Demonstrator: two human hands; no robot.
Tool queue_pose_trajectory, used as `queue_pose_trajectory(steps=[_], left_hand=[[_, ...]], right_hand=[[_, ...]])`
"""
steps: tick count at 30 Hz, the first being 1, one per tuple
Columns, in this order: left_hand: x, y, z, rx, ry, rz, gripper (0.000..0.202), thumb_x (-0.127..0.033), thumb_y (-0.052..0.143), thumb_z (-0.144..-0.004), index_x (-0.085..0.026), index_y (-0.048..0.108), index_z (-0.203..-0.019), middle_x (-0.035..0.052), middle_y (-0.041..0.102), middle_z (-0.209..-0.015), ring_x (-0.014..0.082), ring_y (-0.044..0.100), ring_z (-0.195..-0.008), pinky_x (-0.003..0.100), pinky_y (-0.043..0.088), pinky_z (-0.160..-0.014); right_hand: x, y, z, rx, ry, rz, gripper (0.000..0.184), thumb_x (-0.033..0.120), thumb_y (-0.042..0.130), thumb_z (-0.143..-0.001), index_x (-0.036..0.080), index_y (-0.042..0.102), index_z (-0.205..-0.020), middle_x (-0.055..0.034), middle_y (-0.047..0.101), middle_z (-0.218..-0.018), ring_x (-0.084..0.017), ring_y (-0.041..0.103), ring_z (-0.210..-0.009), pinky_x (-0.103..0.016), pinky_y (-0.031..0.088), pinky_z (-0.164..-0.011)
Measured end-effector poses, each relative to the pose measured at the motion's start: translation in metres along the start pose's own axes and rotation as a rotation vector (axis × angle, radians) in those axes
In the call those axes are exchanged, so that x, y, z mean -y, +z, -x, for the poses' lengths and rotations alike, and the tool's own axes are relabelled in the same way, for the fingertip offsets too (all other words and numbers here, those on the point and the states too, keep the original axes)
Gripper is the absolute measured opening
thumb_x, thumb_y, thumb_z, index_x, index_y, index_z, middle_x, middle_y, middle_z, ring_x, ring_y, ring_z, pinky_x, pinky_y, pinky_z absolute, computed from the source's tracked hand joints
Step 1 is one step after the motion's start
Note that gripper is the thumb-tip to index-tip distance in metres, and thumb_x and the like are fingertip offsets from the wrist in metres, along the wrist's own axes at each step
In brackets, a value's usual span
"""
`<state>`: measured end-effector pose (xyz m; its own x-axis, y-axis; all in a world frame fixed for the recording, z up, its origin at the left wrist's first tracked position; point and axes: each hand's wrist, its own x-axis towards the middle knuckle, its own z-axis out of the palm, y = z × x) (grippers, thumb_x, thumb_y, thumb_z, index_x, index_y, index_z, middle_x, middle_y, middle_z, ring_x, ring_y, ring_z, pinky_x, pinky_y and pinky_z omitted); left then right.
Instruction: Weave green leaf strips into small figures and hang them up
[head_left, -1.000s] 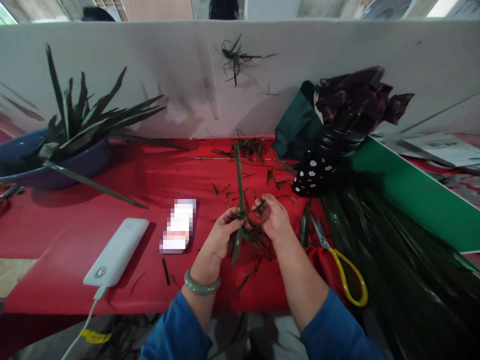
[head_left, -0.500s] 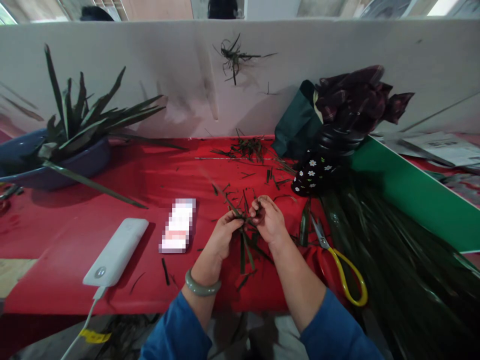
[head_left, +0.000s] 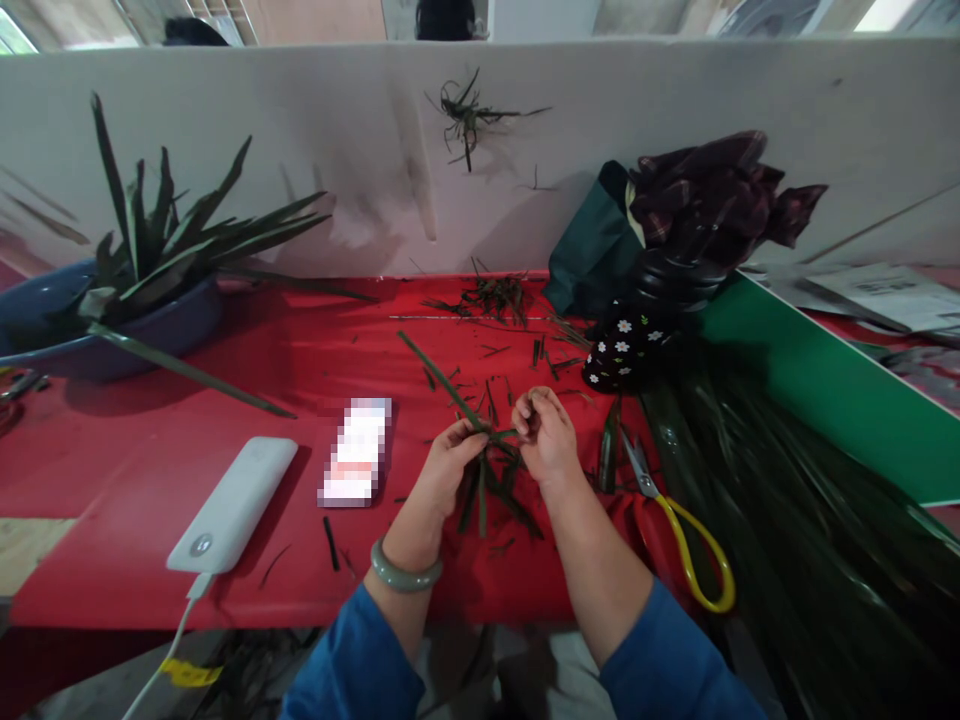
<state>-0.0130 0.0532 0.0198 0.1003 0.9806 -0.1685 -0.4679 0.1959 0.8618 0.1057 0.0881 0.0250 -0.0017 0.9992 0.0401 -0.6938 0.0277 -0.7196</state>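
Over the red tablecloth [head_left: 300, 360] my left hand [head_left: 444, 472] pinches a small bundle of green leaf strips [head_left: 487, 470]. One long strip [head_left: 439, 378] sticks out of the bundle up and to the left. My right hand [head_left: 546, 435] is closed on another strip end at the bundle's right side, fingers curled. A green bangle [head_left: 403, 572] sits on my left wrist. Loose strip ends hang down from the bundle between my two hands.
Yellow-handled scissors [head_left: 679, 530] lie right of my right hand, beside a heap of long dark leaves [head_left: 787, 520]. A white power bank [head_left: 234, 502] and a small blurred box [head_left: 358, 450] lie to the left. A blue basin of leaves [head_left: 112, 310] stands far left.
The long strip stood upright a second ago; it now leans up-left. My hands have stayed together, shifting their grip on the bundle.
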Motion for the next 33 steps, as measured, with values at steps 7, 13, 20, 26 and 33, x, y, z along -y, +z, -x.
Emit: queue_pose_trajectory(steps=[7, 13, 20, 26, 33], left_hand=[[0.005, 0.002, 0.002, 0.039, -0.021, -0.043, 0.019, -0.022, 0.061, -0.062, -0.015, 0.054, -0.078, -0.0014, 0.056, -0.069, 0.0091, 0.053, -0.062, 0.023, 0.040, -0.064], [0.003, 0.002, 0.003, 0.076, -0.057, 0.046, 0.014, -0.020, 0.057, -0.064, -0.017, 0.052, -0.077, -0.0027, 0.054, -0.064, 0.0090, 0.052, -0.059, 0.022, 0.040, -0.060], [0.002, 0.002, 0.002, -0.013, -0.061, 0.098, 0.015, -0.022, 0.056, -0.064, -0.017, 0.053, -0.078, -0.0041, 0.052, -0.060, 0.0071, 0.048, -0.050, 0.020, 0.038, -0.052], [0.003, -0.004, -0.001, -0.036, -0.020, -0.137, 0.016, -0.024, 0.057, -0.062, -0.014, 0.057, -0.075, -0.0033, 0.052, -0.055, 0.0059, 0.045, -0.047, 0.018, 0.034, -0.048], [0.004, -0.009, -0.005, 0.006, -0.067, -0.217, 0.016, -0.028, 0.054, -0.066, -0.013, 0.056, -0.071, -0.0029, 0.049, -0.049, 0.0055, 0.043, -0.042, 0.017, 0.030, -0.042]], right_hand=[[0.001, -0.003, -0.003, -0.029, -0.051, 0.062, 0.010, 0.020, 0.047, -0.072, 0.019, 0.040, -0.066, 0.0074, 0.040, -0.051, -0.003, 0.033, -0.035, -0.017, 0.019, -0.035], [0.003, -0.004, -0.004, -0.047, -0.068, 0.074, 0.010, 0.020, 0.048, -0.071, 0.019, 0.040, -0.065, 0.0074, 0.040, -0.050, -0.003, 0.032, -0.035, -0.017, 0.017, -0.034], [-0.004, -0.002, -0.002, -0.020, -0.047, 0.350, 0.009, 0.026, 0.055, -0.068, 0.018, 0.051, -0.067, 0.0080, 0.039, -0.047, -0.003, 0.030, -0.036, -0.016, 0.021, -0.034], [-0.006, -0.004, 0.001, 0.238, 0.019, 0.800, 0.016, 0.030, 0.057, -0.066, 0.018, 0.062, -0.075, 0.0010, 0.059, -0.065, -0.011, 0.052, -0.059, -0.022, 0.041, -0.055], [-0.005, -0.004, 0.002, 0.192, -0.151, 0.972, 0.013, 0.028, 0.051, -0.069, 0.018, 0.060, -0.066, 0.0021, 0.055, -0.058, -0.011, 0.048, -0.056, -0.021, 0.036, -0.053]])
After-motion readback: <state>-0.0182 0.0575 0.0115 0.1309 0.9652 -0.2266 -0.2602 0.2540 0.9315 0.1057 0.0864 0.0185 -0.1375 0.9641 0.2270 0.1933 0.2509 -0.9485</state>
